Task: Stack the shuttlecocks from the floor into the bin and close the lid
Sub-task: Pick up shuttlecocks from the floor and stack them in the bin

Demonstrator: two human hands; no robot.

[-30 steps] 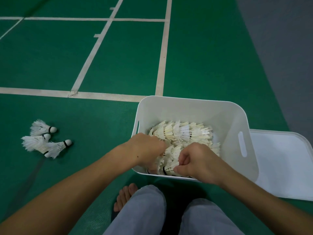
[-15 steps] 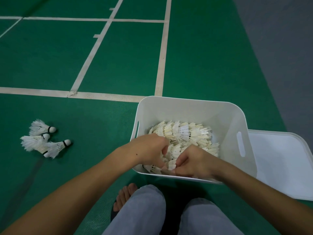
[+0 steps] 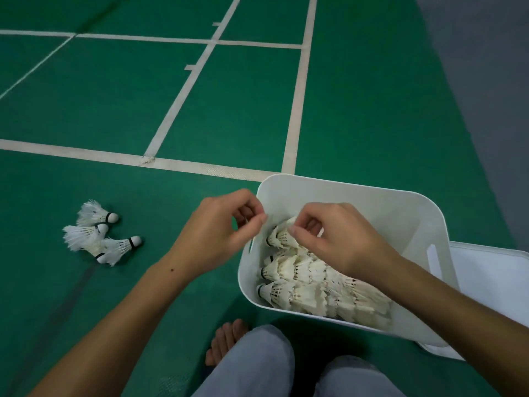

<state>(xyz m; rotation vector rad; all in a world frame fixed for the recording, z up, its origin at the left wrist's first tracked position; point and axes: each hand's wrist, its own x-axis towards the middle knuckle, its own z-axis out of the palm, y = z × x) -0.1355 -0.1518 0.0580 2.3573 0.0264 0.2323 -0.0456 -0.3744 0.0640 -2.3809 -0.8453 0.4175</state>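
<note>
A white plastic bin stands on the green floor and holds rows of nested white shuttlecocks lying on their sides, corks to the left. My right hand is over the bin, its fingertips pinching the feather end of the far row of shuttlecocks. My left hand hovers at the bin's left rim, thumb and forefinger pinched together with nothing visible between them. Three loose shuttlecocks lie in a cluster on the floor to the left. The white lid lies flat to the right of the bin.
White court lines cross the green mat beyond the bin. A grey floor strip runs along the right. My bare foot and grey trouser knees are right below the bin.
Both hands have lifted from the near rows and moved to the far left of the bin. The near rows now lie uncovered. The view has shifted, so the bin sits further right.
</note>
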